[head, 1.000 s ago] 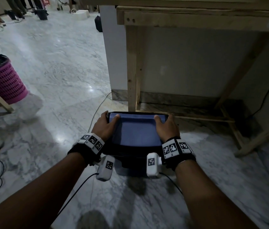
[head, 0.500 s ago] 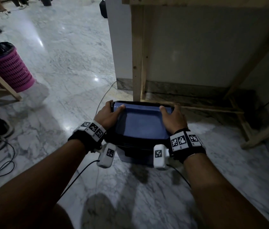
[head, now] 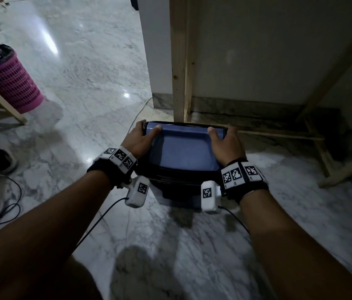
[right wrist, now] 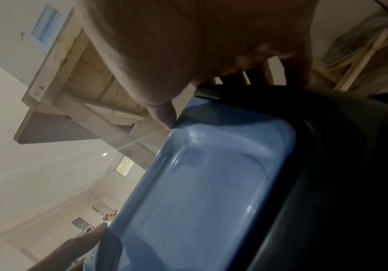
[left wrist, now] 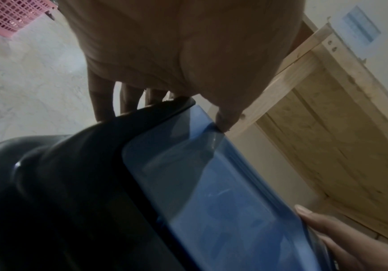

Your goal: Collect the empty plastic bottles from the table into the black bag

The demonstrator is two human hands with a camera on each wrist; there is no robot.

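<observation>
A bin with a blue lid (head: 183, 150) and a black bag (head: 181, 182) stretched over its rim sits low over the marble floor, just in front of a wooden table leg (head: 179, 61). My left hand (head: 140, 137) grips its left side and my right hand (head: 224, 144) its right side, each thumb lying on the lid. In the left wrist view the fingers (left wrist: 102, 102) curl down over the black bag (left wrist: 60, 183) beside the lid (left wrist: 223, 201). The right wrist view shows the lid (right wrist: 199, 192) and the bag (right wrist: 350, 165). No bottles are in view.
A pink basket (head: 8, 83) with a black liner stands at the left beside a slanted wooden leg (head: 2, 102). Someone's shoe (head: 4, 163) and cables (head: 12, 211) lie at the left edge. Wooden braces (head: 322, 156) run under the table at the right, along the wall.
Both hands keep the same grip on the bin. The bin has moved forward, closer to the wooden table leg, and the tabletop has left the view.
</observation>
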